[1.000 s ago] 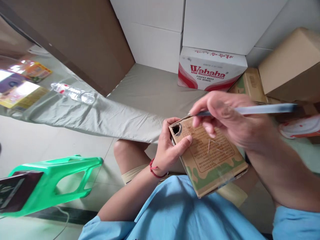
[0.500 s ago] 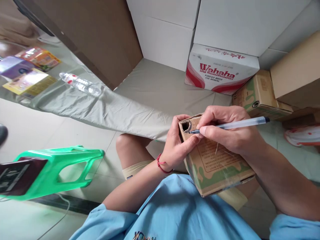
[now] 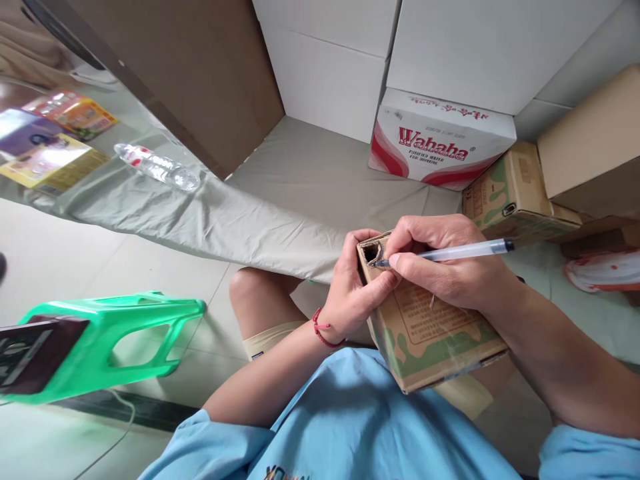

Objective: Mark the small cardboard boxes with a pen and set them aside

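A brown cardboard box (image 3: 440,340) with green patches and printed text rests tilted over my lap. My left hand (image 3: 353,287), with a red cord at the wrist, grips its upper left end, thumb on the printed face and fingers around the far side. Between the thumb and fingers of my right hand (image 3: 440,260) is a clear pen (image 3: 465,250) with a dark end. Its tip touches the cardboard beside a dark cut hole (image 3: 371,254) near the box's corner. Part of the box's top is hidden under my right hand.
A cloth-covered surface (image 3: 300,193) lies ahead, with a plastic bottle (image 3: 157,167) and several small colourful boxes (image 3: 55,160) at left. A white and red water carton (image 3: 443,143) and another green-patched box (image 3: 493,183) stand at right. A green stool (image 3: 100,333) is on the floor at left.
My right hand has shifted slightly left, and the pen's back end has moved left and a little down. The box and my left hand stay nearly in place.
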Motion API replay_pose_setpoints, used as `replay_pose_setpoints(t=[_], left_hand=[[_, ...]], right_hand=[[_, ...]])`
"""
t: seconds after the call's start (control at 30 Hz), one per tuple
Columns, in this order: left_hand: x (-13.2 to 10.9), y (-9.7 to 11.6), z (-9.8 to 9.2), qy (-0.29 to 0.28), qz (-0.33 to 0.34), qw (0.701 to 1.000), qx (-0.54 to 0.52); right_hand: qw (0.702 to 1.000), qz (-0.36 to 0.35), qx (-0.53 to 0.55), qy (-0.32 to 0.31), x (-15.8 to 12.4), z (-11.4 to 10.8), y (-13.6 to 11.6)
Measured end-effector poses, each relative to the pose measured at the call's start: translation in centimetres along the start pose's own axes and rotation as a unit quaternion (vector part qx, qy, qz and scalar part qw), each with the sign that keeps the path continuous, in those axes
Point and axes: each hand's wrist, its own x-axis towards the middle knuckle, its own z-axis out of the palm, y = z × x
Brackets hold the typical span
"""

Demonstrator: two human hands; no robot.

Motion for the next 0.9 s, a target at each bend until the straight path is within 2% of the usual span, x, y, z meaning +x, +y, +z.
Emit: replay_pose_setpoints(t=[0.17,0.4,0.9], left_hand=[[-0.04,-0.09,-0.03,0.001,0.002,1.0,0.0],[-0.03,0.17,0.11,-0.005,-0.014,1.0,-0.02],[-0.24,-0.32,0.14,0.012,-0.01,1.0,0.006]], right_hand=[[1.0,0.004,-0.004,0.001,0.05,0.01,-0.13],[0.999,0.003,-0.018,0.038,0.06,-0.03,-0.13],[0.991,0.008,-0.06,0.116,0.28,0.1,0.18]])
